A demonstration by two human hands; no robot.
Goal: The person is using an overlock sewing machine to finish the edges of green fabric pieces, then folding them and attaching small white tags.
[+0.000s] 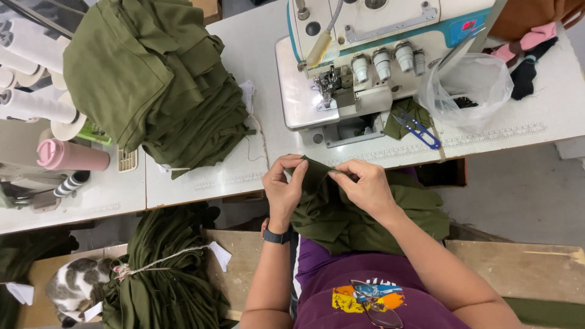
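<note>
An olive green garment piece (347,213) lies across my lap, below the table's front edge. My left hand (283,186) pinches its upper left edge, with a dark watch on that wrist. My right hand (364,186) pinches the same edge a little to the right, thumb and fingers closed on the fold. The white overlock sewing machine (365,55) stands on the table just beyond both hands.
A tall stack of olive garments (152,79) sits at the table's left. Blue thread snips (417,129) and a clear plastic bag (466,88) lie right of the machine. A pink tumbler (70,155) and thread cones (30,73) are far left. A tied olive bundle (164,274) and a cat (76,286) are on the floor.
</note>
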